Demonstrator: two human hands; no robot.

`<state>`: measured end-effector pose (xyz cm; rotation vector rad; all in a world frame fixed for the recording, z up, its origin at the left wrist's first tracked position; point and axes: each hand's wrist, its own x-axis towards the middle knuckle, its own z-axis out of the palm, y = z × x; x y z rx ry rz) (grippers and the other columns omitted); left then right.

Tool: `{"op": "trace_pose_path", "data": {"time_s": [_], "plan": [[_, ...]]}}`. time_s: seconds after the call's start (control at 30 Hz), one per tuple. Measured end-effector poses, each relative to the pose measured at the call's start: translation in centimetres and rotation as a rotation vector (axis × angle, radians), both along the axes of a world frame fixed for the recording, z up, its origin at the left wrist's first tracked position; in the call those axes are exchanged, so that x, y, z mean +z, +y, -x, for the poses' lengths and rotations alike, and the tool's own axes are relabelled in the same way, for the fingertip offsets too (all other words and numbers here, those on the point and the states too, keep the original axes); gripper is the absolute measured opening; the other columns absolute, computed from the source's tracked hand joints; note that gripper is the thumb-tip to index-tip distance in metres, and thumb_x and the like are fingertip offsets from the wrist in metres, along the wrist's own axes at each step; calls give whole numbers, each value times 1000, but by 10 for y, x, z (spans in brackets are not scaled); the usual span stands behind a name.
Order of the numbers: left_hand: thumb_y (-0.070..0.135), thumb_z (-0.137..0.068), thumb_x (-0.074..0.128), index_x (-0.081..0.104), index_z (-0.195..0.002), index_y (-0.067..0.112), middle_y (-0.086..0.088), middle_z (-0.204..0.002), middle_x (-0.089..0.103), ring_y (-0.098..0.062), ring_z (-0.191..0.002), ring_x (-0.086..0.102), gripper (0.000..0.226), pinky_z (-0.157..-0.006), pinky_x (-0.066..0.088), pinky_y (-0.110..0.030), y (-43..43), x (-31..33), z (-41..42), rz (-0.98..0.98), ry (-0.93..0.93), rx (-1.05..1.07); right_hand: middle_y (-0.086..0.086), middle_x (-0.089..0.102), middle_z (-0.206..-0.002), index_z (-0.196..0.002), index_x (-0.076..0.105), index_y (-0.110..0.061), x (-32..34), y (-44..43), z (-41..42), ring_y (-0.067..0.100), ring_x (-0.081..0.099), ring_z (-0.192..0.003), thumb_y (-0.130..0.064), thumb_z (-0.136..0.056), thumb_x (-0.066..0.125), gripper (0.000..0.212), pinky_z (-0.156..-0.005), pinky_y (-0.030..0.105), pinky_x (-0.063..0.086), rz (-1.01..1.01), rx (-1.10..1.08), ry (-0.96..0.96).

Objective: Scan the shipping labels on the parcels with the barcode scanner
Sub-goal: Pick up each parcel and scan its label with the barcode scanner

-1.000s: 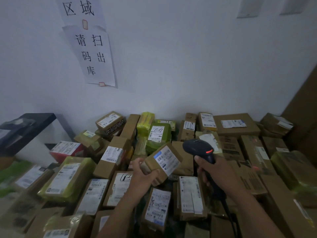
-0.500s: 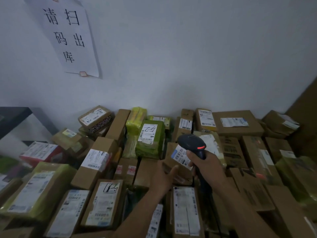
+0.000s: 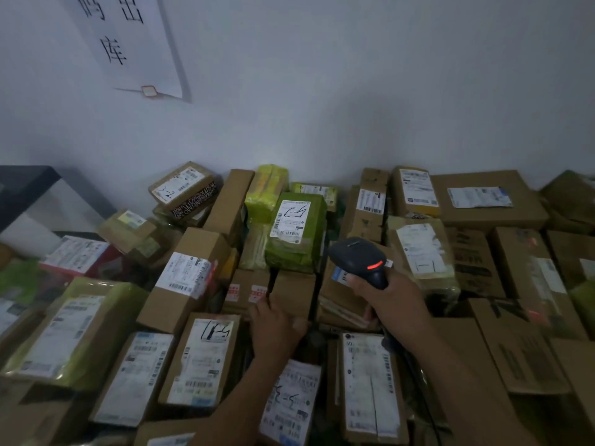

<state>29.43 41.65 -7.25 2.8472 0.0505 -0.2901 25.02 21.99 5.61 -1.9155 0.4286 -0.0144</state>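
Left hand (image 3: 277, 328) is off the small parcel it was holding up a moment ago and has dropped lower left. Its fingertips are at the near edge of a plain cardboard box (image 3: 294, 291), thumb spread to the right; can't tell if it grasps the box or only touches it. Small parcel (image 3: 341, 300) now lies in the pile, its blue-cornered shipping label (image 3: 341, 277) partly hidden by the scanner head. Right hand (image 3: 391, 300) is clenched round the handle of the dark barcode scanner (image 3: 355, 254), which has a red light lit on its back and its head pointing away from the person, just over that label. Box with two red stickers (image 3: 246, 291) sits just left of the plain box. Green wrapped parcel (image 3: 294, 233) with a handwritten label lies behind both. Labelled parcels are stacked up to the white wall (image 3: 354, 91); paper sign (image 3: 135, 43) hangs upper left.
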Motion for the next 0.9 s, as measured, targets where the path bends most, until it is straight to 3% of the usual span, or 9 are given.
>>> {"op": "trace_pose_path", "data": {"time_s": [0.1, 0.23, 0.37, 0.47, 0.57, 0.67, 0.7, 0.8, 0.9], "plan": [[76, -81, 48, 14, -153, 2, -15, -150, 29, -32, -136, 29, 108, -109, 28, -39, -8, -11, 1, -174, -36, -12, 1, 59, -45, -80, 64, -11, -1, -2, 2, 8, 55, -37, -36, -86, 73, 27, -41, 18, 45, -19, -9, -4], [70, -77, 60, 12, -153, 4, -15, -150, 29, -33, -137, 27, 112, -109, 28, -42, -11, -17, 3, -153, 5, 14, 4, 60, -47, -80, 64, -10, 2, -7, 3, 11, 56, -38, -37, -87, 72, 29, -42, 18, 45, -30, 4, 20], [55, -69, 72, 18, -152, 13, -11, -152, 25, -35, -138, 24, 108, -110, 27, -49, -5, 5, 7, 110, 47, 122, 3, 61, -49, -82, 65, -10, 9, -9, 7, 9, 56, -39, -37, -87, 72, 28, -46, 23, 47, -3, 19, 17], [50, -71, 75, 24, -151, 14, -10, -151, 27, -33, -137, 28, 102, -109, 32, -47, 5, 33, 19, 331, -56, 148, 3, 61, -52, -83, 65, -12, 14, -8, 17, 10, 56, -43, -36, -86, 72, 26, -52, 29, 48, -5, 19, -9], [44, -73, 77, 36, -143, 27, 2, -142, 31, -18, -127, 33, 83, -94, 42, -37, 19, 63, 38, 572, -194, 208, 9, 63, -51, -82, 66, -9, 23, -6, 33, 15, 56, -41, -37, -86, 71, 29, -48, 28, 48, -75, 21, -25], [40, -78, 76, 50, -117, 49, 14, -129, 37, -5, -114, 43, 48, -74, 42, -19, 30, 100, 58, 844, -249, 289, 12, 67, -59, -85, 70, -10, 32, 4, 53, 20, 60, -45, -36, -83, 73, 27, -48, 27, 52, -209, 6, -50], [41, -79, 75, 51, -108, 54, 17, -123, 40, -2, -108, 46, 39, -71, 40, -16, 32, 113, 65, 912, -262, 303, 11, 70, -65, -88, 72, -14, 34, 9, 60, 20, 64, -50, -36, -82, 74, 23, -51, 28, 54, -257, -7, -58], [43, -84, 69, 56, -99, 57, 23, -118, 49, 1, -104, 52, 24, -67, 43, -13, 35, 144, 84, 1036, -265, 287, -5, 76, -80, -84, 72, -48, 41, 21, 79, 14, 72, -73, -46, -73, 76, 11, -70, 35, 56, -324, 14, -36], [50, -87, 62, 60, -95, 55, 15, -114, 60, -4, -98, 61, 10, -59, 49, -13, 37, 166, 101, 1135, -144, 248, -17, 75, -77, -72, 71, -56, 51, 28, 99, 17, 72, -76, -48, -63, 73, 13, -79, 40, 54, -477, 12, -37]]}}
